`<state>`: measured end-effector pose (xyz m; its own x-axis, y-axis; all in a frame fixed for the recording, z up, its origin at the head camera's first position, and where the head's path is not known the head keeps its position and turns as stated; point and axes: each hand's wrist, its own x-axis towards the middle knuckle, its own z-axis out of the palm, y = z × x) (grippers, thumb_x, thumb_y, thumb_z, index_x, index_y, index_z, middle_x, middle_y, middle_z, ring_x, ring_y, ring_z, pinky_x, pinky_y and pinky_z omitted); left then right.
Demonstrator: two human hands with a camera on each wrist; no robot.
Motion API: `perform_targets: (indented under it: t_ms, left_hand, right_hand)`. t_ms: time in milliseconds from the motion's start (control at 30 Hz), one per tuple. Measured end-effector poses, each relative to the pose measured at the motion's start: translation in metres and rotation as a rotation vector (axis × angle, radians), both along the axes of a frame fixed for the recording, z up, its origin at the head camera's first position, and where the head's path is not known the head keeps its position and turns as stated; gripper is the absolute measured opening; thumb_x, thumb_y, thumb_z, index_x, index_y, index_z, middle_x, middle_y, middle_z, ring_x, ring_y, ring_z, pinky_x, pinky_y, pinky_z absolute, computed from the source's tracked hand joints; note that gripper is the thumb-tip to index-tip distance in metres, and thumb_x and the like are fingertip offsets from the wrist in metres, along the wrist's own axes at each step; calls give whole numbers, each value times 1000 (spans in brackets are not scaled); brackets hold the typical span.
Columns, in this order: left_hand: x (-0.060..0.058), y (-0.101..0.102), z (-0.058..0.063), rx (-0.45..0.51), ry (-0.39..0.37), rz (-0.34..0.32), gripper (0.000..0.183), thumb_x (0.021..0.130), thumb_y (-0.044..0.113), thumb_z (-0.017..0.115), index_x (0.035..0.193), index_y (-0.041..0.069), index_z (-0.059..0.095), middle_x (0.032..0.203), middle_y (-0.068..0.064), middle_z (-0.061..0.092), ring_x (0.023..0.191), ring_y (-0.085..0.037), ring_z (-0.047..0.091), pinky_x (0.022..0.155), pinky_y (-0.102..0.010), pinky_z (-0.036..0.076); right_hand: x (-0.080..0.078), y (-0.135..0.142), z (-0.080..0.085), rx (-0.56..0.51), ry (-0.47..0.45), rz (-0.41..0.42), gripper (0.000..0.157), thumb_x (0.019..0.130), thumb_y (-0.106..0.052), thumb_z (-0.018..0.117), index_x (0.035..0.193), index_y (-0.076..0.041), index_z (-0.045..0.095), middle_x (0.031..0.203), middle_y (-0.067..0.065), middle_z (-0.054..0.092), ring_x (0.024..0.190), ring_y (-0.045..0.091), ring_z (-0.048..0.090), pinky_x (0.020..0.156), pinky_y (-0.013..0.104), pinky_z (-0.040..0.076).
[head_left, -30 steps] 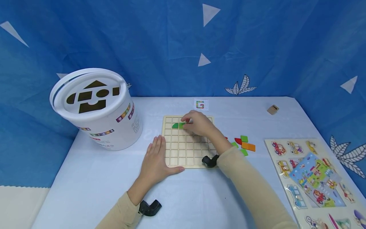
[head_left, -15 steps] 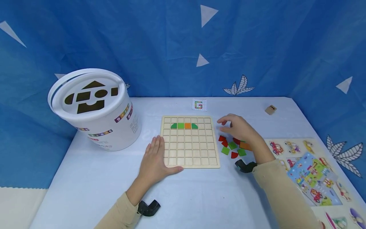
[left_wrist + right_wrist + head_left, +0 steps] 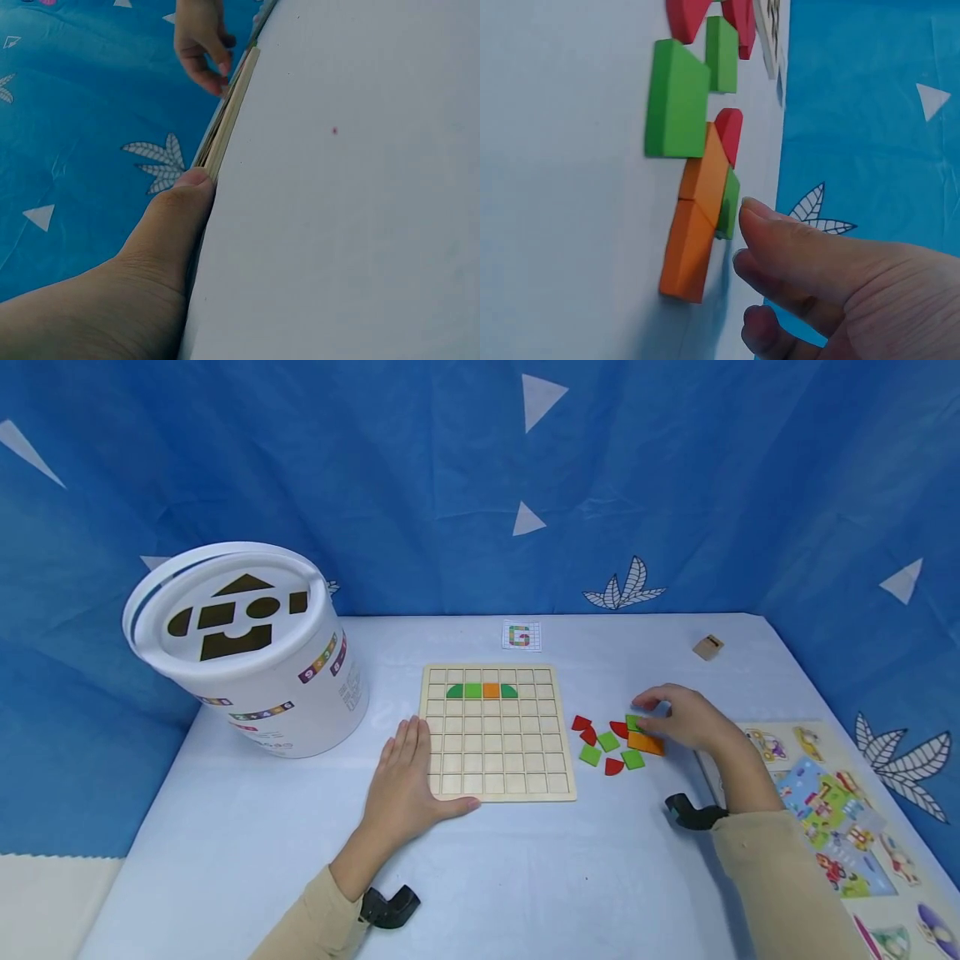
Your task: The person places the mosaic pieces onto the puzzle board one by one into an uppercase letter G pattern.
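My left hand (image 3: 405, 785) lies flat with straight fingers along the left edge of the wooden grid board (image 3: 495, 743); its thumb (image 3: 176, 206) rests at the near edge. On the board's second row sit a dark green quarter circle (image 3: 455, 692), a light green square (image 3: 472, 691), an orange square (image 3: 491, 691) and another green quarter circle (image 3: 509, 692). Right of the board, my right hand (image 3: 686, 717) hovers with loosely bent, parted fingers beside a green square tile (image 3: 633, 722). Orange tiles (image 3: 690, 247) lie next to that tile, and nothing shows between the fingertips.
Several loose red and green tiles (image 3: 590, 755) lie beside the board. A pattern card (image 3: 521, 636) is behind it. The white bucket (image 3: 300, 718) stands at left, a small brown block (image 3: 708, 647) back right, and a vehicle picture puzzle (image 3: 765, 745) at right.
My right hand has left the board and moved right to the loose tiles. An orange square and a second green quarter circle now show on the grid. My left hand stays in place.
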<state>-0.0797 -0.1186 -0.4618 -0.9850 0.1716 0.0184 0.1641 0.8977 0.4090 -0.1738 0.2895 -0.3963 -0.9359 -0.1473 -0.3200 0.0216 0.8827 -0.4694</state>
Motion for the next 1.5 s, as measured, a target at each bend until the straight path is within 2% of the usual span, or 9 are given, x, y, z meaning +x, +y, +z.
perform_targets:
  t_ms: [100,300,433,567,800,967,1167,1500]
  left_hand:
    - [0,0,0,4,-2,0,141,62,88,64,157,-3,12,166,-18,10,156,-32,6,126,-51,11]
    - [-1,-1,-2,3,-1,0,142,62,87,66,157,-3,12,166,-19,11,156,-32,7,126,-50,12]
    - [-1,-1,-2,0,0,0,142,62,87,66,157,-3,12,166,-19,11,156,-32,7,126,-50,13]
    - [-1,-1,-1,0,-3,0,141,62,87,65,157,-3,12,166,-19,10,156,-32,7,126,-51,13]
    - [0,-1,1,-2,-6,-4,141,62,86,66,157,-3,13,166,-19,10,156,-33,7,126,-51,12]
    - [-1,-1,1,7,-1,-2,141,62,85,67,157,-3,13,166,-19,11,156,-33,8,125,-51,13]
    - [-1,-1,-2,3,-2,-4,141,62,87,66,157,-2,12,167,-18,10,156,-32,7,126,-51,12]
    - [-2,-1,-3,8,-12,-1,142,61,86,67,157,-2,12,167,-18,9,156,-32,7,126,-51,12]
  right_hand:
    - [2,2,-4,-7,-16,-12,35,91,-22,72,123,-10,66,123,17,60,116,37,49,102,61,44]
    - [2,2,-10,-13,16,-10,27,90,-16,73,115,-8,69,118,18,61,109,35,51,98,58,47]
    - [2,1,-10,-25,11,-14,24,89,-16,74,111,-10,65,110,15,62,101,30,53,88,47,51]
    - [0,3,-9,-38,7,-12,24,89,-18,74,108,-11,62,101,11,62,93,27,54,80,35,49]
    - [-8,-4,-5,-101,44,-32,25,90,-22,73,109,-12,61,105,10,62,96,27,54,76,28,51]
    - [-16,-30,-5,-167,98,-21,27,89,-26,75,108,-13,62,105,10,63,95,26,52,74,28,50]
    - [-23,-74,-6,-275,87,57,23,90,-27,74,105,-15,62,102,8,63,83,26,52,64,29,49]
    - [-36,-146,-8,-362,65,174,15,91,-21,72,102,-15,64,100,5,64,75,24,53,65,32,46]
